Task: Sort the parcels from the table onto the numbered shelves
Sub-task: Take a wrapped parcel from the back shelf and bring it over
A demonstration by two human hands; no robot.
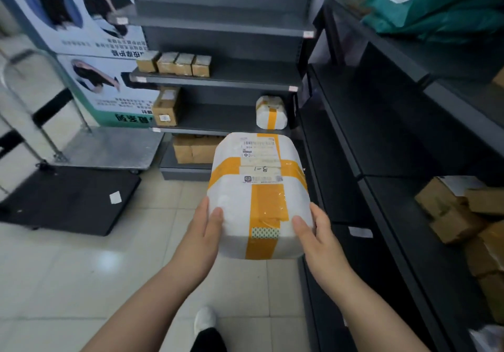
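Only thing you can really read is the handwritten 1-8 on a white strip (260, 170) stuck across the white parcel (231, 209). The shipping label (257, 147) above it is barcodes and print too tiny to make out. The poster (109, 48) has Chinese text, upside down and blurry. Shelf tags (308, 34) are smears too.

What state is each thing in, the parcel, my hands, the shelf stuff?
White taped parcel: held up, label facing up.
Left hand: grips parcel's near left corner.
Right hand: grips its near right corner.
Smaller white parcel: resting on a grey shelf.
Small cardboard boxes: in a row one shelf higher.
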